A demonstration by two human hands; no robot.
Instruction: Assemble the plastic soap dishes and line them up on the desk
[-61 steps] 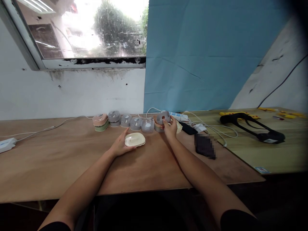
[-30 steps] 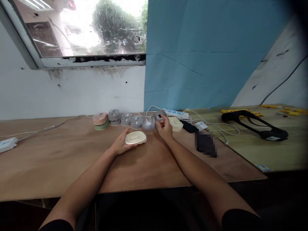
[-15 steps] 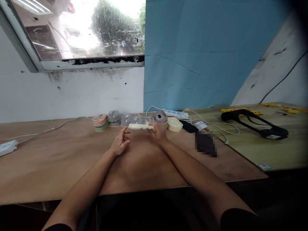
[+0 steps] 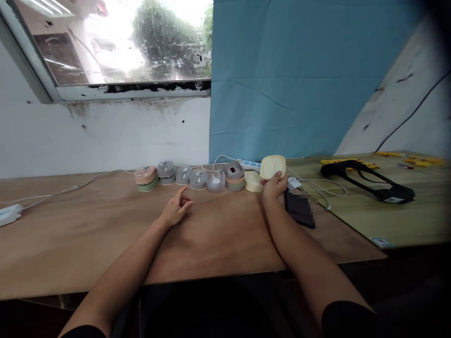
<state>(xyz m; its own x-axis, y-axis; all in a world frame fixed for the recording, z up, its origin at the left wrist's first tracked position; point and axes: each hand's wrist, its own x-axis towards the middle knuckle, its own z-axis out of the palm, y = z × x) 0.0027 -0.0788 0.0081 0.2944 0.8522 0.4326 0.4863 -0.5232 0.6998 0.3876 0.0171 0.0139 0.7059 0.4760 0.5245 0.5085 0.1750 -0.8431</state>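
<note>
My right hand grips a cream-coloured, rounded-square lid by its lower edge and holds it tilted up above the table. Just left of it stands a low stack of similar cream lids. My left hand rests over the brown table with its fingers apart and nothing in them. In front of it runs a row of small rounded boxes: a pink and green pair, grey boxes, a clear box, and a grey box with a dark opening on a pink and green stack.
A dark, partly blurred flat item lies right of my right forearm. White cables run to a power strip at the wall. A black frame-like object lies on the right-hand table, and a white adapter box sits far left.
My right hand has moved right with the cream lid, from in front of the row to above the cables, and turned it from edge-on to face-on. My left hand stays nearly in place.
</note>
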